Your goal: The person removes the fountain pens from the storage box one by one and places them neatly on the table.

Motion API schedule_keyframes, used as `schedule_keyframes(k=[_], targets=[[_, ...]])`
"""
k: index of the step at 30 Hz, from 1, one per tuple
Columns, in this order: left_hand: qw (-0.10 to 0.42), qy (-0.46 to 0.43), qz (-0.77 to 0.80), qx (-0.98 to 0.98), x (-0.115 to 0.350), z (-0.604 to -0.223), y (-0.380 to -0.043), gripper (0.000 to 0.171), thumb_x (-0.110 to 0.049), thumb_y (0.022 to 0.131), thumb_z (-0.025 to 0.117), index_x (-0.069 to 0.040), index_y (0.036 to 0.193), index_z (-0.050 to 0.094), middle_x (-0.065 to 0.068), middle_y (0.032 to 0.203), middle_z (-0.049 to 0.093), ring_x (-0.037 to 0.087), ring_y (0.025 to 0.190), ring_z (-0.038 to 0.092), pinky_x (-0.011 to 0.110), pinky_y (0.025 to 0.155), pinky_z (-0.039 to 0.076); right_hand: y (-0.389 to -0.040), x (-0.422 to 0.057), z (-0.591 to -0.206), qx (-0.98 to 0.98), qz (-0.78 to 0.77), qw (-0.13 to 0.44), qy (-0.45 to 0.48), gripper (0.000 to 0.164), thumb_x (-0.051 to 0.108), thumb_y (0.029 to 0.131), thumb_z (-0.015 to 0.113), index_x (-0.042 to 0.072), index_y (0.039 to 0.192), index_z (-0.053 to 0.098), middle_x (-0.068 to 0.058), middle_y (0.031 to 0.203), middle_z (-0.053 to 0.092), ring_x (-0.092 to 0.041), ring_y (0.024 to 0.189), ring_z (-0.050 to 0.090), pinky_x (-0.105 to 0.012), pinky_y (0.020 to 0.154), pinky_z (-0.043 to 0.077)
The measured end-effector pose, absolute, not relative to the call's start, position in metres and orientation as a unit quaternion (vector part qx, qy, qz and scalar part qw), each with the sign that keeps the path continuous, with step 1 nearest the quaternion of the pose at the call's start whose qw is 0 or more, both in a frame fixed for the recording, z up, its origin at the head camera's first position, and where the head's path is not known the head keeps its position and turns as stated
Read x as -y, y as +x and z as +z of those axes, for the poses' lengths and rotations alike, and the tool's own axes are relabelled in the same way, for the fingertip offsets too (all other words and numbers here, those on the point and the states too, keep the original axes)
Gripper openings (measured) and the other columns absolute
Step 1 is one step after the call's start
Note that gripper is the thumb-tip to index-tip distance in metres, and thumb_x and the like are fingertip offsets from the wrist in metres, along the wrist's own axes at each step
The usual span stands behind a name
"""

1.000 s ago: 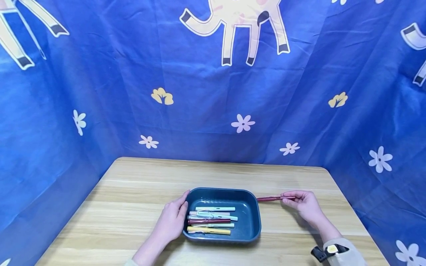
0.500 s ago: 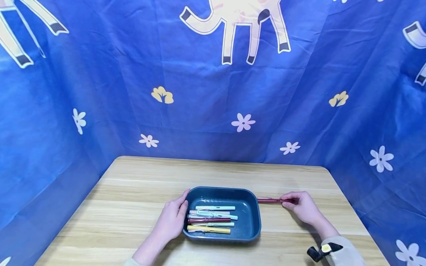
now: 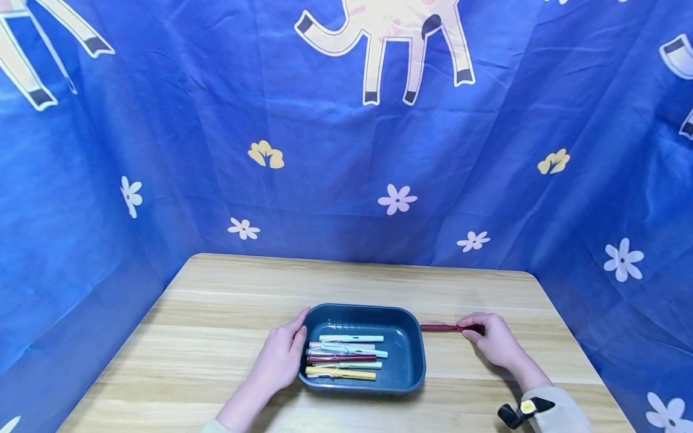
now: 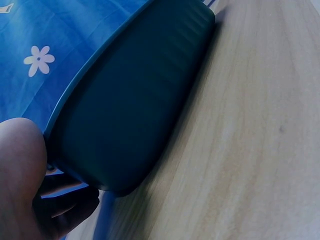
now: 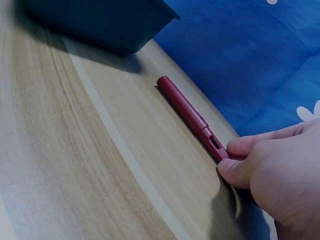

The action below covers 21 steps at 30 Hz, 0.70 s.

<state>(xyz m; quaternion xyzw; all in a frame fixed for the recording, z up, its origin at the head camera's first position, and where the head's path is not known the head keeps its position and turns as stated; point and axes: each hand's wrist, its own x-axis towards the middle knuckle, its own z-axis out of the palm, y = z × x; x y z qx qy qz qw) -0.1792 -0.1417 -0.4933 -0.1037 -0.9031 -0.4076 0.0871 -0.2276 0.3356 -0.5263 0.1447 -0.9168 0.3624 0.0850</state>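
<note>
My left hand [image 3: 278,353] grips the left end of a dark teal plastic box [image 3: 417,343], its thumb and fingers at the rim. In the left wrist view, the box's outer wall [image 4: 130,100] fills the middle. Several capped fountain pens lie side by side inside, among them a yellow pen [image 3: 346,374], a dark red pen [image 3: 346,358] and a white pen [image 3: 357,339]. To the right of the box, my right hand [image 3: 489,338] pinches one end of another dark red fountain pen [image 5: 185,107] between thumb and finger, low over the tabletop; its capped end points toward the box.
The wooden table [image 3: 243,300] has light grain and rounded back corners. A blue curtain [image 3: 325,180] with flowers and animals hangs behind it and along both sides. A black strap device [image 3: 522,412] sits on the right wrist.
My right hand has lowered the dark red pen slightly toward the tabletop, and its fingers have closed further over the pen's end. The left hand, the box and the pens inside stay put.
</note>
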Motion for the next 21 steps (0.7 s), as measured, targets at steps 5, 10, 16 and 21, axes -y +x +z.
schedule_keyframes(k=[5,10,16,21], targets=[[0.088,-0.104,-0.407,0.903,0.141,-0.492,-0.179,0.044,-0.009,0.111,0.051,0.000,0.154,0.052,0.025,0.147,0.056,0.040,0.135,0.057,0.053,0.115,0.042,-0.229,-0.338,-0.527,0.919,0.355,0.087,0.150,0.024,-0.010,0.087,0.080,0.012,0.098,0.083,0.002,0.102,0.077,-0.022,0.103,0.071,-0.037,0.094,0.058],[0.088,-0.105,-0.407,0.903,0.141,-0.492,-0.179,0.044,-0.009,0.111,0.051,0.000,0.154,0.052,0.025,0.146,0.056,0.040,0.135,0.057,0.054,0.115,0.042,-0.229,-0.339,-0.525,0.921,0.352,0.078,0.151,0.024,-0.009,0.087,0.080,0.011,0.102,0.082,0.002,0.105,0.077,-0.023,0.105,0.070,-0.039,0.096,0.058],[0.085,-0.106,-0.405,0.904,0.141,-0.493,-0.179,0.044,-0.009,0.111,0.051,0.000,0.154,0.052,0.025,0.147,0.056,0.040,0.135,0.057,0.053,0.115,0.042,-0.227,-0.337,-0.518,0.918,0.362,0.077,0.142,0.023,-0.005,0.089,0.082,0.007,0.108,0.081,-0.001,0.109,0.077,-0.028,0.107,0.071,-0.043,0.094,0.059],[0.084,-0.106,-0.403,0.905,0.141,-0.493,-0.180,0.044,-0.009,0.111,0.051,0.000,0.154,0.051,0.025,0.147,0.056,0.040,0.135,0.056,0.053,0.115,0.042,-0.225,-0.328,-0.507,0.907,0.387,0.085,0.142,0.025,-0.001,0.091,0.081,0.002,0.116,0.079,-0.006,0.114,0.076,-0.031,0.110,0.072,-0.047,0.094,0.061]])
